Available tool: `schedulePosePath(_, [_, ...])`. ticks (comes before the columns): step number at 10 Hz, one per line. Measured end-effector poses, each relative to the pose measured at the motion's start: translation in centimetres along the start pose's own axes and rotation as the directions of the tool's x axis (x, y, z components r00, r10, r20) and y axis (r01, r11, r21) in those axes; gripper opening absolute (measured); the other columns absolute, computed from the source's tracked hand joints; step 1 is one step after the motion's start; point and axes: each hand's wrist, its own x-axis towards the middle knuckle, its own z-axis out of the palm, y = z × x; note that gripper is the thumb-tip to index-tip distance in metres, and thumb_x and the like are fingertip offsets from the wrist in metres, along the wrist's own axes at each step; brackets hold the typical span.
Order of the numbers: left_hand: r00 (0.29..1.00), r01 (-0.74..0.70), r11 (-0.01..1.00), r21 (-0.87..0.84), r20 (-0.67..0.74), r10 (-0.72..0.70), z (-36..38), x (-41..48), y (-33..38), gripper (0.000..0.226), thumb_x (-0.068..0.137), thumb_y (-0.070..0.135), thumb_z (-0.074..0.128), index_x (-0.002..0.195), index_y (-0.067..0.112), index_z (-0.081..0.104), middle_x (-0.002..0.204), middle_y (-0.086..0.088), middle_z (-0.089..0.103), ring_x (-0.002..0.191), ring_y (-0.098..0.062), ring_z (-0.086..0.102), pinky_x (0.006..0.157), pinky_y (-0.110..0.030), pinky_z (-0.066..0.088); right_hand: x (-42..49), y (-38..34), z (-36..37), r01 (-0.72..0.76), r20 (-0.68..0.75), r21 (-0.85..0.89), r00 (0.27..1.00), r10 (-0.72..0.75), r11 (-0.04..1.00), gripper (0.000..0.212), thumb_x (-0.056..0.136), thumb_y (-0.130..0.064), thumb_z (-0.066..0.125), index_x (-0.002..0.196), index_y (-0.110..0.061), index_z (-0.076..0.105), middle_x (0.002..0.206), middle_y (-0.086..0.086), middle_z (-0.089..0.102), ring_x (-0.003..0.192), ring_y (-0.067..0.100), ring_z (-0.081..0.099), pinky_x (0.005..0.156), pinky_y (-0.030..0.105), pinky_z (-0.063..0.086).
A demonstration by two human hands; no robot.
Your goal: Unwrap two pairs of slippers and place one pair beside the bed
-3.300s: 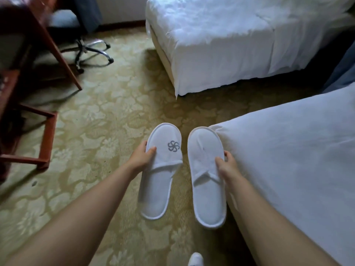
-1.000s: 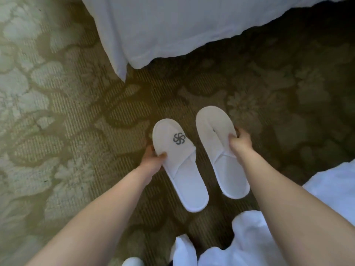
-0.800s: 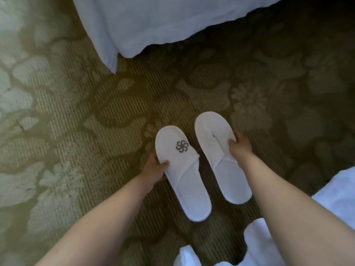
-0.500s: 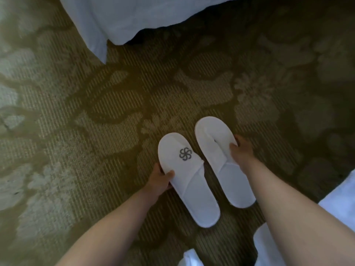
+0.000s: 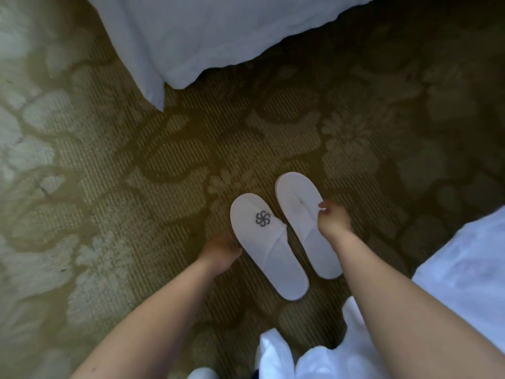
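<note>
Two white slippers lie side by side on the patterned carpet, toes pointing away from me. The left slipper has a grey pinwheel logo on its strap; the right slipper is plain. My left hand holds the left slipper's outer edge, thumb at the rim. My right hand pinches the right slipper's outer edge at the strap. The slippers sit on the floor between two beds, close to the near bed at the right.
The far bed's white sheet hangs down at the top, its corner reaching the carpet. White crumpled fabric or wrapping lies at the bottom edge. A small white rounded thing shows at the bottom.
I have bent down and brought both slippers from the air to the carpet. In the last half second my thumbs have slid off the straps to the slippers' outer edges.
</note>
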Motion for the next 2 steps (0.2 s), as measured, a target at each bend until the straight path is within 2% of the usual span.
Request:
schedulePosePath(1, [0.998,0.053,0.998,0.041,0.018,-0.053,-2.3,-3.4,1.2,0.04,0.093,0.027,0.049,0.129,0.011,0.055,0.13,-0.011,0.059,0.117,-0.026,0.057,0.093,-0.031,0.045,-4.2,-0.7,-1.6,-0.04,0.128,0.02,0.991,0.037,0.999,0.035,0.094,-0.013,0.039,0.126,-0.011,0.054,0.13,0.017,0.053,0.118,0.034,0.052,0.096,0.035,0.042])
schedulePosePath(2, [0.998,0.062,0.994,0.085,-0.003,-0.062,-4.8,-7.2,3.4,0.04,0.092,0.028,0.048,0.124,0.005,0.056,0.123,-0.013,0.062,0.111,-0.028,0.059,0.081,-0.029,0.044,-8.6,-1.8,-4.0,-0.114,0.272,0.117,0.959,0.078,0.987,0.035,0.094,-0.012,0.044,0.127,-0.01,0.051,0.116,0.016,0.059,0.102,0.028,0.059,0.073,0.03,0.048])
